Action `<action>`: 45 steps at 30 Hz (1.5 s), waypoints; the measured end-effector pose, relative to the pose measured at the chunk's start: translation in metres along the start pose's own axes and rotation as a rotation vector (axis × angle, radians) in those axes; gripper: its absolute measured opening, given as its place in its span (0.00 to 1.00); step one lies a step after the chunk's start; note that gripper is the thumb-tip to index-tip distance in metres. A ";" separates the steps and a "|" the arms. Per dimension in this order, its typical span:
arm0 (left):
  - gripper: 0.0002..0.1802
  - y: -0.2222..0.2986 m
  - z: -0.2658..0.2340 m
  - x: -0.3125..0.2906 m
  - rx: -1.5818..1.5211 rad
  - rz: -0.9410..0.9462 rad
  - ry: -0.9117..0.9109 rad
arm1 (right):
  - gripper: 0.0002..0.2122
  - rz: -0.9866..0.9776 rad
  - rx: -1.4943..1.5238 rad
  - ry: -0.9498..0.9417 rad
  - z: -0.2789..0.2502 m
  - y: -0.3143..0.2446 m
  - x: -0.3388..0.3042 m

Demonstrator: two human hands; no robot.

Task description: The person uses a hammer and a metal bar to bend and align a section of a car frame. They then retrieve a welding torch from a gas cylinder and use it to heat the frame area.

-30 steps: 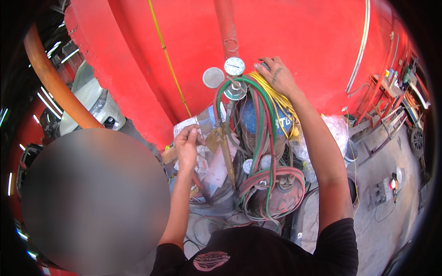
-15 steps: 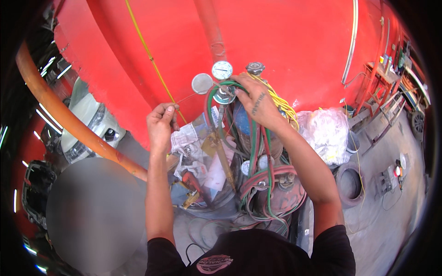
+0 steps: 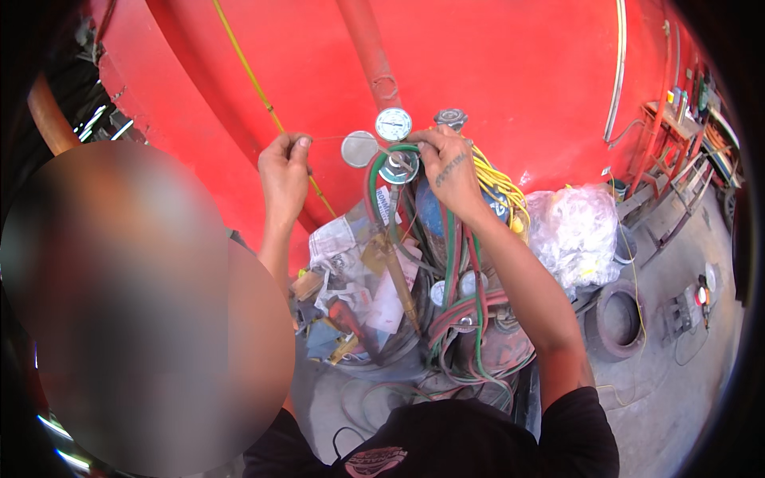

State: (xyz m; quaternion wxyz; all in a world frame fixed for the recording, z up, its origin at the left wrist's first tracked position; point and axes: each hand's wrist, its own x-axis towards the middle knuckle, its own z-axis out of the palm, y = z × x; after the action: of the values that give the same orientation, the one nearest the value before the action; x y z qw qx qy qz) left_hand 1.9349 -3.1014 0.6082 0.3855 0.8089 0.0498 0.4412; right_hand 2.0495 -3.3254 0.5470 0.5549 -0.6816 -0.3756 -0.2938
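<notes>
A thin wire (image 3: 331, 139) is pinched between the thumb and finger of my left hand (image 3: 284, 174). It runs right, past a blank grey disc (image 3: 360, 149), toward my right hand (image 3: 451, 173), whose fingertips are closed at its other end, beside the hose bend. Between the hands stand a white-faced gauge (image 3: 393, 125) and a lower gauge (image 3: 398, 168) of a regulator. A green hose (image 3: 376, 170) is looped over it, with a red hose alongside. Behind my right hand are a valve handwheel (image 3: 451, 119) and a blue cylinder (image 3: 440, 209).
Below hangs a brass torch (image 3: 402, 288), over a bin of paper scraps (image 3: 333, 247). Yellow coiled cable (image 3: 500, 185) and a clear plastic bag (image 3: 572, 231) lie right of the cylinder. A tyre (image 3: 617, 320) rests on the floor. A red wall (image 3: 510, 64) rises behind.
My left hand has risen and moved slightly right with the wire. The fingers of my right hand, spread over the hose before, are now drawn together. The view has shifted a little.
</notes>
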 end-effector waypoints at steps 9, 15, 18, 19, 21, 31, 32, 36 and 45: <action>0.09 0.034 -0.026 -0.055 -0.005 0.168 -0.065 | 0.08 0.047 0.278 0.031 -0.035 -0.027 -0.044; 0.05 0.003 -0.016 -0.130 -0.032 0.094 0.219 | 0.08 0.176 0.315 -0.190 -0.063 -0.035 -0.090; 0.04 0.000 -0.022 -0.180 0.099 0.163 0.153 | 0.09 0.046 0.190 -0.084 -0.070 -0.043 -0.100; 0.05 0.005 -0.020 -0.195 0.091 0.186 0.092 | 0.09 0.014 0.156 -0.036 -0.071 -0.044 -0.103; 0.05 0.019 -0.013 -0.206 0.027 0.120 -0.020 | 0.09 -0.118 0.069 -0.036 -0.070 -0.050 -0.104; 0.38 0.021 0.025 -0.265 -0.538 -0.279 -0.381 | 0.12 -0.080 0.270 -0.231 -0.021 -0.103 -0.155; 0.39 0.022 0.027 -0.266 -0.592 -0.275 -0.347 | 0.12 -0.076 0.321 -0.269 -0.018 -0.107 -0.160; 0.37 0.021 0.019 -0.272 -0.601 -0.347 -0.295 | 0.13 0.033 0.383 -0.349 -0.011 -0.119 -0.173; 0.32 0.011 0.015 -0.290 -0.632 -0.432 -0.180 | 0.18 -0.023 0.427 -0.453 0.000 -0.127 -0.193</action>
State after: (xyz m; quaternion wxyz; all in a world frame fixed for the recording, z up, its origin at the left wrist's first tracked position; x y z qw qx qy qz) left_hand 1.7675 -3.2403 0.4150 0.7023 0.6566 0.0464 0.2709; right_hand 1.8383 -3.3483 0.4572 0.5844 -0.5936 -0.5506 -0.0549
